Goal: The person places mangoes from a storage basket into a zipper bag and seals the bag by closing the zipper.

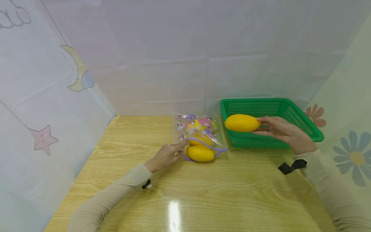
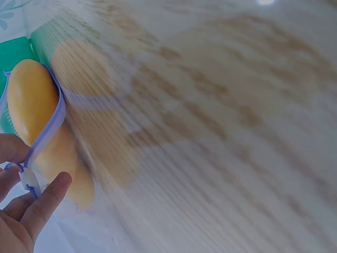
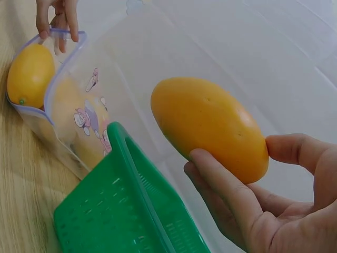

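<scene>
My right hand (image 1: 279,130) holds a smooth yellow oval fruit (image 1: 242,123) by one end, thumb and fingers on opposite sides, above the near left part of a green basket (image 1: 261,143). A clear zip bag (image 1: 178,129) with printed figures and a purple zip edge lies left of the basket. Its mouth gapes toward me, and one yellow fruit (image 1: 200,153) sits in the opening with more behind it. At the left end of that mouth, my left hand (image 1: 166,157) pinches the purple edge, close to a white zip slider (image 2: 27,178).
The bag and basket stand on a wood-grain table (image 1: 185,187), near a pale sheet (image 1: 185,87) along its back edge. Printed side sheets with a star (image 1: 43,139) and flowers (image 1: 357,158) flank the table. The basket's rim (image 3: 138,184) rises close beside the bag.
</scene>
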`<state>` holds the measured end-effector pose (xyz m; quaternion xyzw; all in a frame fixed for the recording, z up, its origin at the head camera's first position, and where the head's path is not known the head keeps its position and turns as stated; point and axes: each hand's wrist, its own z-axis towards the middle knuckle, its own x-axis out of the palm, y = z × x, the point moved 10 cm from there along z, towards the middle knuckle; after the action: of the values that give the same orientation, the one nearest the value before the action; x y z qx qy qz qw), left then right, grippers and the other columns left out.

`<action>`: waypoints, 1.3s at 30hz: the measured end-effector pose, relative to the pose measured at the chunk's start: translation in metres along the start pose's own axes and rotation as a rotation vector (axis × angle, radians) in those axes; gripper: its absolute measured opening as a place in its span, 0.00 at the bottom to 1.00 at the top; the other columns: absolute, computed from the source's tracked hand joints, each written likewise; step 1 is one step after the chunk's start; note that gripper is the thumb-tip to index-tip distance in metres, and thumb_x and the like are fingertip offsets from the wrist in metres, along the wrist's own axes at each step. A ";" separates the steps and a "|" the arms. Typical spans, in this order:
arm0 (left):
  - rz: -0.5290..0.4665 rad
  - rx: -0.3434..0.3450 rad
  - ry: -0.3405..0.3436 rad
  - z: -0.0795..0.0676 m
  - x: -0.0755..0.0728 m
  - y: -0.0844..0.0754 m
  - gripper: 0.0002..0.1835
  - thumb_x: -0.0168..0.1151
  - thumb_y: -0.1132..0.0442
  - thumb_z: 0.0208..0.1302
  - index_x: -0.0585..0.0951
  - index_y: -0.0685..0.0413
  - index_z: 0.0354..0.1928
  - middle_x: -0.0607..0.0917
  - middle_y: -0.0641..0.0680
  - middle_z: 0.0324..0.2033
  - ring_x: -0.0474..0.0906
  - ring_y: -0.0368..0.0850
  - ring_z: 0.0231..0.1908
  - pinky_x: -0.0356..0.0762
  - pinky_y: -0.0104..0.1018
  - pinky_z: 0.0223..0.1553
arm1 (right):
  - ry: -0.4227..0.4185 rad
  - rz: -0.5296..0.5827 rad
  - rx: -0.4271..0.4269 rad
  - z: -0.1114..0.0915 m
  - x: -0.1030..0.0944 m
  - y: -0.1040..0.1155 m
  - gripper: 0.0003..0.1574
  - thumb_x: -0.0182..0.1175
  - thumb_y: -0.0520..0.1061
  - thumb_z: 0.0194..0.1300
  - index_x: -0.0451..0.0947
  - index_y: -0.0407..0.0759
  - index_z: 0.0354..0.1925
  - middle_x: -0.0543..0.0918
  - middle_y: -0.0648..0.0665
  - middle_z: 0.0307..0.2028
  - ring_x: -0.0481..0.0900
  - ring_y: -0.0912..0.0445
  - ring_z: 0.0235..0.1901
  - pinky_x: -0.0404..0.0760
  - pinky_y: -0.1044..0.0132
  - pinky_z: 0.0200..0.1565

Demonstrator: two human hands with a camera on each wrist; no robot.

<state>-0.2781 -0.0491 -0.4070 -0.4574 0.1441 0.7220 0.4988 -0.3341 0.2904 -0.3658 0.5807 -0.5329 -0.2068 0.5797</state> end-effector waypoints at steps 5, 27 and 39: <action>0.007 -0.001 0.005 0.000 0.000 0.000 0.29 0.69 0.77 0.56 0.75 0.69 0.61 0.88 0.64 0.39 0.49 0.26 0.11 0.59 0.19 0.13 | 0.039 0.001 0.006 0.001 0.009 -0.004 0.17 0.47 0.36 0.77 0.83 0.39 0.48 0.79 0.42 0.51 0.82 0.46 0.50 0.74 0.51 0.59; 0.012 0.007 0.017 0.001 0.000 -0.001 0.28 0.68 0.76 0.57 0.74 0.69 0.62 0.88 0.63 0.39 0.50 0.26 0.11 0.59 0.19 0.13 | 0.220 -0.091 -0.014 -0.001 0.048 -0.027 0.22 0.42 0.35 0.79 0.83 0.39 0.52 0.80 0.43 0.54 0.81 0.47 0.53 0.75 0.50 0.57; 0.004 0.035 -0.010 -0.001 0.000 -0.001 0.30 0.69 0.77 0.55 0.74 0.68 0.62 0.88 0.63 0.37 0.47 0.24 0.12 0.58 0.19 0.13 | 0.240 -0.158 0.006 -0.004 0.066 -0.048 0.20 0.45 0.36 0.78 0.83 0.42 0.53 0.80 0.44 0.54 0.80 0.50 0.54 0.72 0.48 0.59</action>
<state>-0.2768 -0.0490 -0.4075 -0.4447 0.1553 0.7224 0.5062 -0.2893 0.2243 -0.3824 0.6431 -0.4133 -0.1793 0.6193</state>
